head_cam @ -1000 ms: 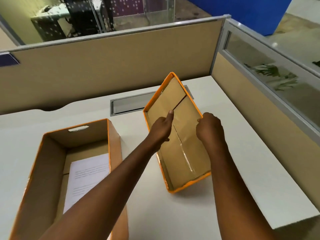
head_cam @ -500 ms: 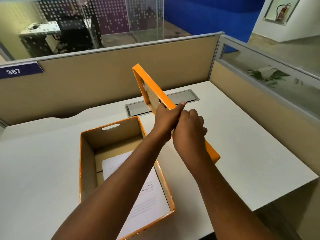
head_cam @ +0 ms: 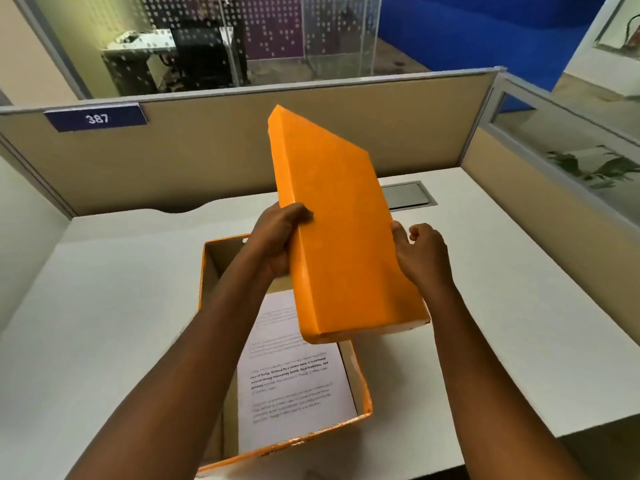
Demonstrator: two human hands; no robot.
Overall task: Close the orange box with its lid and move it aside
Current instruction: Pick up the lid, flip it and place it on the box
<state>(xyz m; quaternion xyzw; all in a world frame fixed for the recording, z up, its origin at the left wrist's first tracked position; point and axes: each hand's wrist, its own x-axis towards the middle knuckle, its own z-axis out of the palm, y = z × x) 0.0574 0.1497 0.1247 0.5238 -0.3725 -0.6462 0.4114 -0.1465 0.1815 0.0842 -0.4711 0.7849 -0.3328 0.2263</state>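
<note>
- Since the earlier frame the orange lid (head_cam: pixel 341 233) has turned orange face up and come over the orange box (head_cam: pixel 363 382), far end tilted up.
- Left hand (head_cam: pixel 277 240) clamps its left edge; right hand (head_cam: pixel 420 256) braces the right edge, fingers loosely curled.
- Box open on the white desk (head_cam: pixel 104 306), printed sheet (head_cam: pixel 294 382) inside.

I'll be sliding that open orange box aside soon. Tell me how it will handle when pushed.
The orange box probably slides easily: flat base on the smooth white desk. Likely light, holding only a printed sheet. Its thin cardboard walls may flex while the lid is off.
</note>
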